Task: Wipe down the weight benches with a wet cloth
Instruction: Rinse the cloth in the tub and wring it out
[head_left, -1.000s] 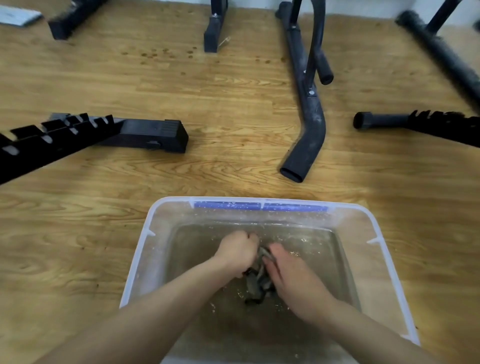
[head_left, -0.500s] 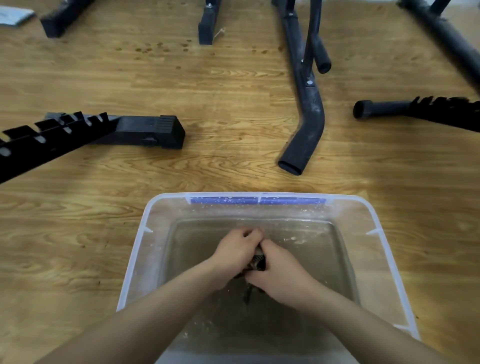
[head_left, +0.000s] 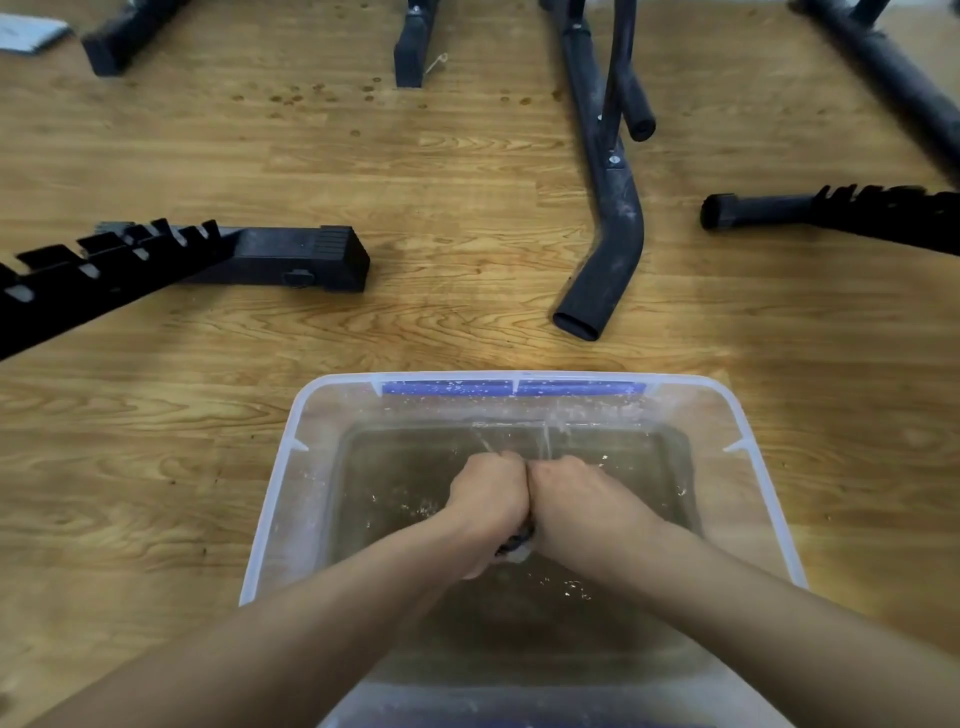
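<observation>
A clear plastic tub (head_left: 280, 499) of murky water sits on the wood floor right below me. Over the water my left hand (head_left: 488, 496) and my right hand (head_left: 576, 493) are pressed knuckle to knuckle, both gripping a dark wet cloth (head_left: 514, 545). Only a small bunch of the cloth shows beneath the fists; the rest is hidden inside them. Thin streams of water run from the hands toward the tub's far wall.
Black bench frame parts lie on the floor: a notched bar with a square foot (head_left: 291, 257) at left, a bent tube leg (head_left: 602, 270) ahead, another notched bar (head_left: 831, 213) at right, more feet along the top edge. Water spots (head_left: 311, 98) dot the boards.
The hands have closed together around the cloth and lifted slightly; most of the cloth, earlier hanging between them, is now hidden, and water is squirting out.
</observation>
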